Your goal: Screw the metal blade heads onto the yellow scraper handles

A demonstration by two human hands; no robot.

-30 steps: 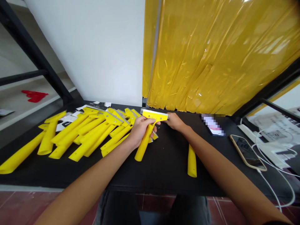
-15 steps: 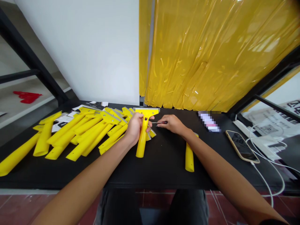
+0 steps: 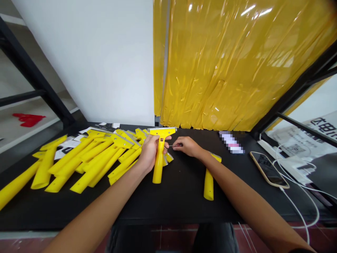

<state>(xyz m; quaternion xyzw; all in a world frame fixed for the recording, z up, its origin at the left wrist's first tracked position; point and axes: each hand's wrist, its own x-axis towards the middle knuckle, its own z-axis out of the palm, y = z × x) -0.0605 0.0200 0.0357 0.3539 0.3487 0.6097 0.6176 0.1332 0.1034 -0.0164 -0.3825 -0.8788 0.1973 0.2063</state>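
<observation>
A yellow scraper [image 3: 158, 165] with a metal blade strip along its top stands upright in my left hand [image 3: 149, 154], the fingers closed around its neck. From the right, my right hand [image 3: 188, 147] pinches a small screwdriver [image 3: 179, 144] with a dark red handle. Its thin shaft points left at the scraper's neck; its tip is hidden behind the left fingers. Left of my hands lies a pile of similar yellow scrapers [image 3: 91, 163], overlapping one another. Another scraper [image 3: 209, 186] lies partly under my right forearm.
The black tabletop [image 3: 181, 196] meets a white panel [image 3: 105, 63] and a yellow plastic sheet [image 3: 210, 70] at the back. At right are a phone [image 3: 268, 169] with white cables and a blurred packet [image 3: 231, 142]. A red gun-shaped object [image 3: 28, 119] sits on the left shelf.
The view has tilted up a little, so the table sits lower in the picture. Both hands keep their grips, and more of the scraper beside my right forearm shows.
</observation>
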